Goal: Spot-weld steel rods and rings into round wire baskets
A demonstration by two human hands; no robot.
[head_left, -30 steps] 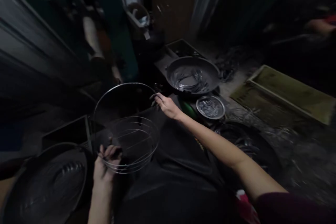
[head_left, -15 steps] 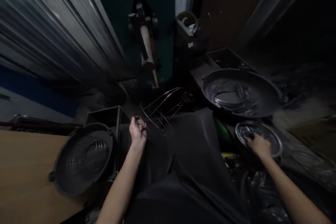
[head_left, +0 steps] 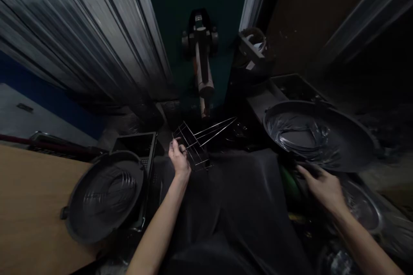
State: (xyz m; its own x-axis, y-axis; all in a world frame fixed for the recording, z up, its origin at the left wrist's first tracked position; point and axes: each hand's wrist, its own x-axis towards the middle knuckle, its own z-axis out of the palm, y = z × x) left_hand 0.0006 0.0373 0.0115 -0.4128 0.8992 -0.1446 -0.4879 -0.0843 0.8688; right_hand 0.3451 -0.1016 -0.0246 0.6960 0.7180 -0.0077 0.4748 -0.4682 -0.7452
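Observation:
My left hand is closed on the edge of a thin wire frame, a light rack of bent and crossed metal wires. The frame tilts up above the dark cloth over my lap, just below the tip of a metal machine arm. On the right, my right hand has its thumb and fingers pressed together; whatever lies between them is too dark and small to name. It is beside a small metal bowl, partly covered by my wrist and forearm.
The arm juts from a green machine. A large dark basin at the right holds coiled wire rings in plastic. Left, another dark basin with wire pieces stands by a black crate and a wooden board.
My right hand has come out of the small bowl, up and left of it. The wire frame has turned in my left hand. The whole view has swung a little to the left.

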